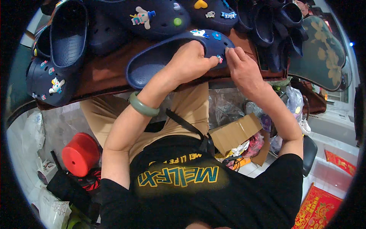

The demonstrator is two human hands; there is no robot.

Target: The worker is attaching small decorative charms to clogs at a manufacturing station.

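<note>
Grips the navy clog (148,63) by its opening with curled left hand (188,61); bunches right hand (244,70) at its toe, beside a small charm (220,59); cannot tell whether pinching anything.

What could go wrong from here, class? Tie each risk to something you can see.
The clog under the hands lies by the front edge of the brown cloth, so a firm push might tip it off. The small charm between the left hand and right hand could pop loose and get lost around the cardboard box below. The green bangle sits close to that edge and might knock it.
</note>
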